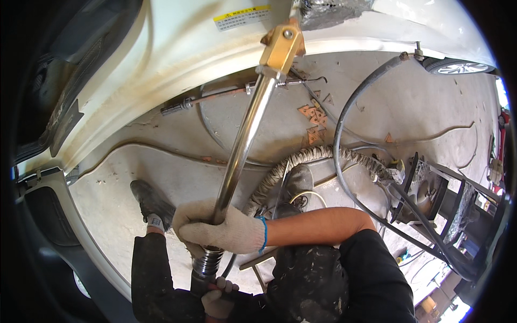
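Across the head view, a rod (247,132) slants up to the car (177,59); its brass head (281,48) is at the panel edge, but whether they touch, one cannot tell. The right hand (222,229) is closed around the rod, the left hand (218,304) seems closed on the handle (202,281). Work looks half-way: paint seems already gone at the grey patch (334,13), its surface not yet smooth.

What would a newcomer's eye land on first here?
First, the long shiny metal rod, slanting up the middle from the gloved right hand. Next, the gold-coloured block on its upper end, beside the white car body. Then the copper-coloured triangles clustered on the floor, right of the rod.
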`<state>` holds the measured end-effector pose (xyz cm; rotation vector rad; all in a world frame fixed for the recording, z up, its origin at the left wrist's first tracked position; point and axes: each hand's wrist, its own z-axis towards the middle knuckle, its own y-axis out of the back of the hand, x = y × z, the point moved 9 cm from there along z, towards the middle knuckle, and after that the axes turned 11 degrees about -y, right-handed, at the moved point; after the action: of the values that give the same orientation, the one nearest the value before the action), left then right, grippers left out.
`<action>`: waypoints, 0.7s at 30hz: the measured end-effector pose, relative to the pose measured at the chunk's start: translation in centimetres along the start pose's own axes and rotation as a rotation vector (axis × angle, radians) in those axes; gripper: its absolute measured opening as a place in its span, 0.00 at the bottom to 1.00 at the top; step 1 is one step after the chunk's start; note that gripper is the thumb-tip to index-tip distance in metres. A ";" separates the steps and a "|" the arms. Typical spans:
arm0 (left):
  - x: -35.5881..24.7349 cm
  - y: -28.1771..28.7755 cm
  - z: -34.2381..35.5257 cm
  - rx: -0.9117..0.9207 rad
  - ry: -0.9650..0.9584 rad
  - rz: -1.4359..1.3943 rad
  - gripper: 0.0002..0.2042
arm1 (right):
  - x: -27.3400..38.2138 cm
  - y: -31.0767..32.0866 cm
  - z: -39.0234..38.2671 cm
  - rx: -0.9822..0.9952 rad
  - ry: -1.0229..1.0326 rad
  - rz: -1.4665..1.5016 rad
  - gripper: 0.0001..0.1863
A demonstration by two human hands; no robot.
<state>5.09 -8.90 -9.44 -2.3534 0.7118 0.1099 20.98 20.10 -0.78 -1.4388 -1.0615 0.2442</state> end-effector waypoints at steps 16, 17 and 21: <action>0.4 0.2 0.3 -0.033 0.044 -0.005 0.26 | 1.9 1.0 -0.6 -0.030 0.053 0.026 0.08; 0.4 0.2 0.4 -0.035 0.044 -0.004 0.26 | 1.9 1.0 -0.6 -0.030 0.056 0.026 0.08; 0.2 0.3 0.3 -0.042 0.045 -0.001 0.26 | 2.2 0.9 -0.5 -0.018 0.066 0.008 0.08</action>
<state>5.17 -8.94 -9.90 -2.4028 0.7364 0.0718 22.96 21.44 -0.49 -1.4577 -1.0067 0.1925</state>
